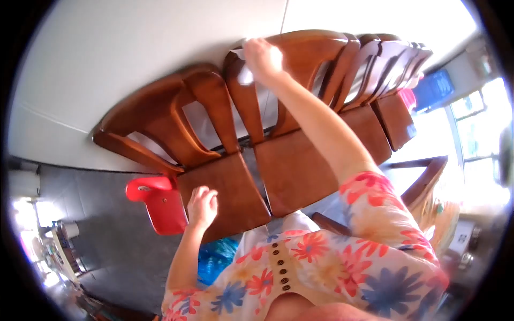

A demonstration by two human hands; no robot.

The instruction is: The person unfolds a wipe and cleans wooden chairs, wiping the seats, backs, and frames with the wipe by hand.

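My right hand [262, 60] is at the top rail of a brown wooden chair [310, 51], stretched far out in front of me. Its fingers are closed on a white cloth [246, 76], part of which sticks out below the hand; whether it is fabric or paper is hard to tell. My left hand [203, 207] hovers over or near the brown seat [227, 198] of the chair to the left. Its fingers are loosely bent and somewhat apart, and nothing shows in them.
Another wooden chair back [166, 117] stands on the left against the white wall [134, 48]. A red plastic stool [165, 211] is beside its seat. More chairs run toward the right, near a blue container [432, 88]. A blue plastic bag [217, 259] lies below my left forearm.
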